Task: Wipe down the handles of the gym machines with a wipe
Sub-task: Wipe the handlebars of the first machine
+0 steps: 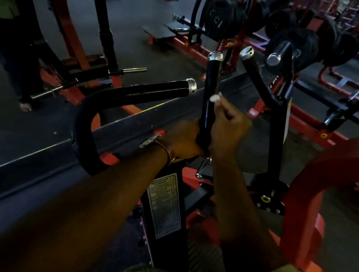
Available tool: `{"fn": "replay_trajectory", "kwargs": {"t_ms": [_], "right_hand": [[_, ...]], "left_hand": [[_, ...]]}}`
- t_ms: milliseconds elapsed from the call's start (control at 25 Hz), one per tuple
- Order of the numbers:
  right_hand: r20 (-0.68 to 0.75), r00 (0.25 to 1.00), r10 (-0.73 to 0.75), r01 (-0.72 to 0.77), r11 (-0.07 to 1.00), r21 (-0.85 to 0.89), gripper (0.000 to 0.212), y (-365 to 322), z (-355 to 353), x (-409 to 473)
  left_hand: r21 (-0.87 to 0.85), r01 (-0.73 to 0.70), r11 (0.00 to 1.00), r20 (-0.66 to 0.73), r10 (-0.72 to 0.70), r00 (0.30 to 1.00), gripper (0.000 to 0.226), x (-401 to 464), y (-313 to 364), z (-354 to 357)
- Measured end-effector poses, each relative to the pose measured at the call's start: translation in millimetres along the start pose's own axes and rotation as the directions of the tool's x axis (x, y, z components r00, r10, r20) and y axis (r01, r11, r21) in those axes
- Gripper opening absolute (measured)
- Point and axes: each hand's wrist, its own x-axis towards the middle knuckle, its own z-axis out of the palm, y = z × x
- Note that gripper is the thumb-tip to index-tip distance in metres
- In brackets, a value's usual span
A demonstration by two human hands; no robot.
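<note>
Head view | frame centre: left hand (182, 139) grips base of upright handle (210, 95), likely steadying it | right hand (227, 127) curled round it, fingers pinching white wipe (215, 97) for rubbing | further up: angled handle (254, 77), unwiped yet

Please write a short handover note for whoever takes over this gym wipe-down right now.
Left hand grips the base of the upright black handle.
Right hand is curled beside the same handle, pinching something small and white, probably the wipe; too dim to be sure.
How far the upright handle has been wiped cannot be told.
Probably left: the curved handle on the left and the angled handle on the right.
</note>
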Motion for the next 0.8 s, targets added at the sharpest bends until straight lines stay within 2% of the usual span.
{"fn": "replay_trajectory", "kwargs": {"t_ms": [80, 160, 240, 440, 560, 640, 720, 800], "right_hand": [[0.055, 0.971, -0.232, 0.238, 0.953, -0.189, 0.02, -10.6, 9.7, 13.6], [0.064, 0.901, -0.43, 0.428, 0.852, -0.301, 0.021, -9.6, 8.1, 9.6], [0.125, 0.832, -0.541, 0.543, 0.748, -0.382, 0.024, 3.3, -5.7, -8.5], [0.164, 0.825, -0.541, 0.552, 0.708, -0.441, 0.015, 3.9, -3.7, 0.2], [0.177, 0.794, -0.582, 0.589, 0.665, -0.46, 0.017, -2.4, 10.4, 13.1], [0.197, 0.827, -0.527, 0.551, 0.69, -0.47, 0.019, 2.7, 0.1, -0.9], [0.238, 0.88, -0.412, 0.475, 0.726, -0.498, 0.02, 11.3, -13.2, -19.2], [0.252, 0.863, -0.438, 0.504, 0.702, -0.503, 0.018, 8.0, -15.0, -19.8]], "left_hand": [[0.014, -0.056, 0.998, -0.015, 0.056, 0.998, 0.048, -1.4, 2.2, -0.4], [0.027, -0.078, 0.997, -0.044, 0.079, 0.996, 0.038, -2.6, 3.4, -1.7], [0.038, -0.062, 0.997, -0.048, 0.063, 0.997, 0.034, -0.2, 2.4, -1.8], [0.03, -0.069, 0.997, -0.06, 0.071, 0.996, 0.037, -0.8, 4.8, -3.0], [0.038, -0.081, 0.996, -0.06, 0.083, 0.995, 0.028, -3.5, 8.3, -4.9], [0.044, -0.09, 0.995, -0.07, 0.093, 0.993, 0.027, -2.2, 5.7, -4.1], [0.04, -0.077, 0.996, -0.076, 0.08, 0.994, 0.032, -1.3, 3.4, -3.1], [0.033, -0.066, 0.997, -0.072, 0.069, 0.995, 0.032, -0.9, 3.6, -4.2]]}}
